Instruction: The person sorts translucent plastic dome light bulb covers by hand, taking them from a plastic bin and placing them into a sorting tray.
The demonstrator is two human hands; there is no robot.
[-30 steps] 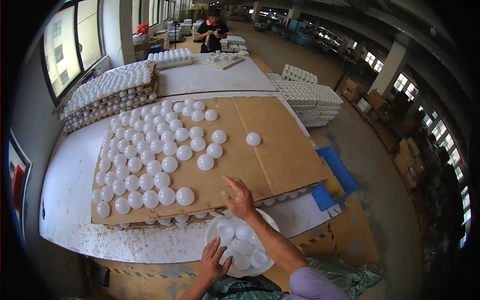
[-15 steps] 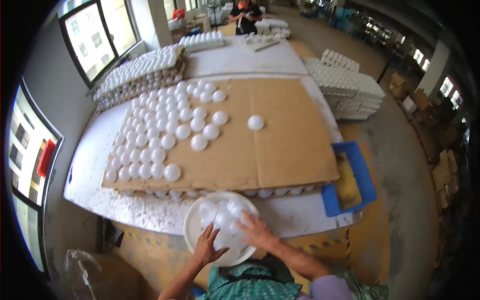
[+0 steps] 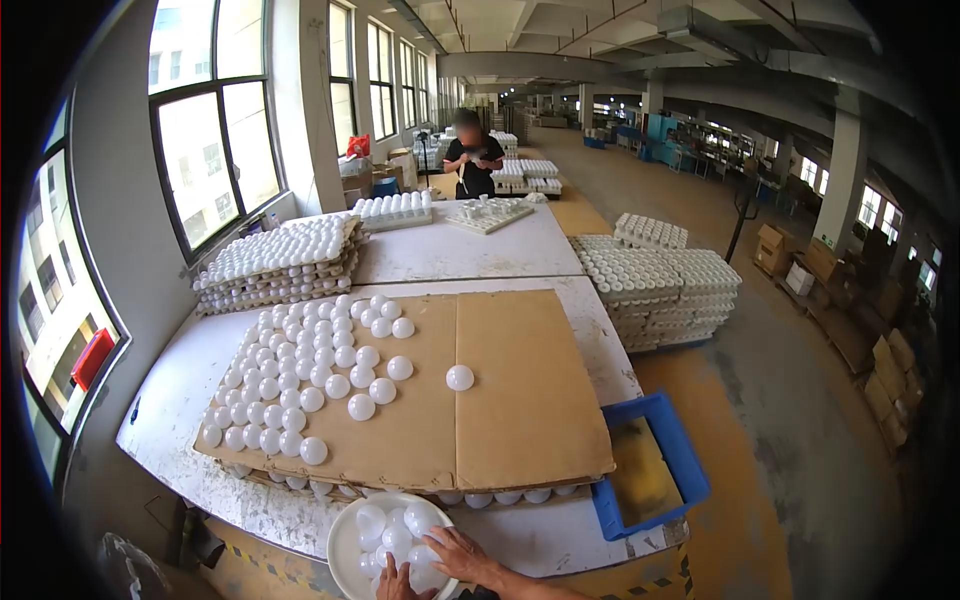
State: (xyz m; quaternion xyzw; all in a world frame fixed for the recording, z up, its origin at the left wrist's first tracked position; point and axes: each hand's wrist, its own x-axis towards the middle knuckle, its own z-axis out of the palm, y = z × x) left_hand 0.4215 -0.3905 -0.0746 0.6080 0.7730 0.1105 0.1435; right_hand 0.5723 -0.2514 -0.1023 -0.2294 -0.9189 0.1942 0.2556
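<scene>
A round white basin (image 3: 340,540) holds several glossy white bulb covers (image 3: 397,537) near the bottom of the view. My left hand (image 3: 398,583) is at the basin's near side, fingers apart beside the covers; its lower part is cut off by the view's edge. Over the basin's right side lies my right hand (image 3: 457,553), fingers outstretched and touching or close to the covers there. Neither hand visibly grips a cover. Beyond the basin, many similar covers (image 3: 312,399) stand on a brown cardboard sheet (image 3: 525,400), crowded to its left, with a single cover (image 3: 460,377) further right.
A blue bin (image 3: 650,465) with a yellowish bottom sits at the table's right corner. Stacked trays of white pieces stand at back left (image 3: 280,255) and right (image 3: 655,285). More covers show under the cardboard's front edge. A person (image 3: 474,160) stands beyond the tables.
My view has tilted upward, so the table and basin appear lower and more of the hall shows. Both hands remain at the basin, and the covers on the cardboard look unchanged.
</scene>
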